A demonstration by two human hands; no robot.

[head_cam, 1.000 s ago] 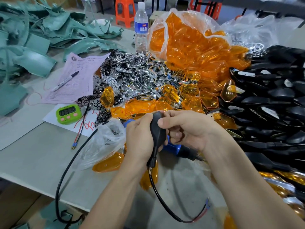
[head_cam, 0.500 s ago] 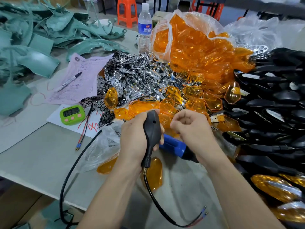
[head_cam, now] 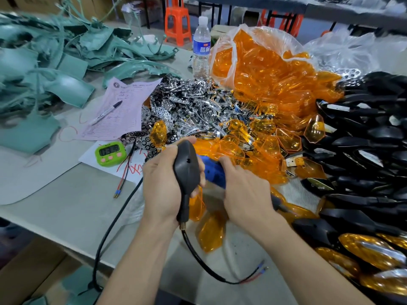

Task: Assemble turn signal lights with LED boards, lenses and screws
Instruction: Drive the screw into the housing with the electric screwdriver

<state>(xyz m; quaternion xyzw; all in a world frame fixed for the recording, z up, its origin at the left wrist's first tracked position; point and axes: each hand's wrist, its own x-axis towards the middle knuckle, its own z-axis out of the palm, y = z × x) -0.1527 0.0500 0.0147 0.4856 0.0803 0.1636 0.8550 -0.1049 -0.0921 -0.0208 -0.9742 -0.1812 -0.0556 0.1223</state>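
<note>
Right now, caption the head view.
Left hand grips a black signal housing; right hand rests on the blue screwdriver.

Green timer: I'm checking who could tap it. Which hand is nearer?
Left. The left hand, gripping the black lamp housing, is right of the timer; the right hand lies farther right, beyond the housing.

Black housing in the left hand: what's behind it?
A blue tool body shows behind the black housing, gripped by the left hand. The right hand covers much of the tool; what else lies behind is hidden.
</note>
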